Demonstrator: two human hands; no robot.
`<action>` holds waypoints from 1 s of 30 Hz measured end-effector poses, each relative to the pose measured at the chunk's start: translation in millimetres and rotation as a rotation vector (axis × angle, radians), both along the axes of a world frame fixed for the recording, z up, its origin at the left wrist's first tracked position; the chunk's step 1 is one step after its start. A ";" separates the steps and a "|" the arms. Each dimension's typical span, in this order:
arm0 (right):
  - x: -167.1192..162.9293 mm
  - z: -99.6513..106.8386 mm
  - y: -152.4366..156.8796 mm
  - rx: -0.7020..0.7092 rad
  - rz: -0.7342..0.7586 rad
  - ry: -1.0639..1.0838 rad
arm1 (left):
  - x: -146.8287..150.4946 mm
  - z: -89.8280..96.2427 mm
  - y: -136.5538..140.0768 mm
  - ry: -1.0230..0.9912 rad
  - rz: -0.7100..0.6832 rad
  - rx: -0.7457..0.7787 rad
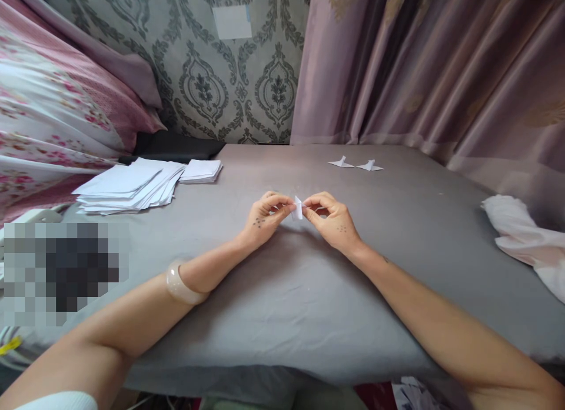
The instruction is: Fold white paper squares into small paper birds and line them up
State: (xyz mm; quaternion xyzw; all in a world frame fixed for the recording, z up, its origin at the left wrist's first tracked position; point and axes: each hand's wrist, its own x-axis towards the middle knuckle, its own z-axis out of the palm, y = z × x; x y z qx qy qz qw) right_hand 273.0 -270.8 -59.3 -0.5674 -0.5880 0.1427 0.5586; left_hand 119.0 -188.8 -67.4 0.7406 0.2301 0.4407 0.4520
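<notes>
Between my two hands, above the middle of the grey-covered table, is a small folded piece of white paper [298, 209]. My left hand [268, 216] pinches its left side between thumb and fingers. On the other side my right hand [330, 217] grips the paper's right edge with thumb and forefinger. The paper stands roughly upright, and its finer folds are too small to make out. Farther back to the right, two small folded white paper figures [341, 162] with pointed ends sit side by side.
A large stack of white paper [128, 186] lies at the back left, beside a smaller stack [201, 170]. White cloth [512, 222] is bunched at the right edge. Curtains [397, 63] hang behind the grey tabletop [410, 251]. A blurred-out patch covers the left edge.
</notes>
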 end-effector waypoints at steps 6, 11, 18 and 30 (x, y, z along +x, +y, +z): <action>-1.0 1.4 -3.0 -0.040 0.058 -0.066 | -2.1 7.6 -3.6 0.118 -0.070 0.062; 0.0 1.1 -4.4 -0.087 0.054 -0.078 | -3.1 9.0 -4.5 0.090 -0.055 0.069; 3.4 3.8 -5.8 -0.150 0.111 -0.057 | -4.1 8.7 -4.6 0.020 -0.204 -0.199; -2.7 7.4 -5.9 -0.191 0.146 0.201 | -0.7 7.0 -4.3 -0.136 -0.178 -0.409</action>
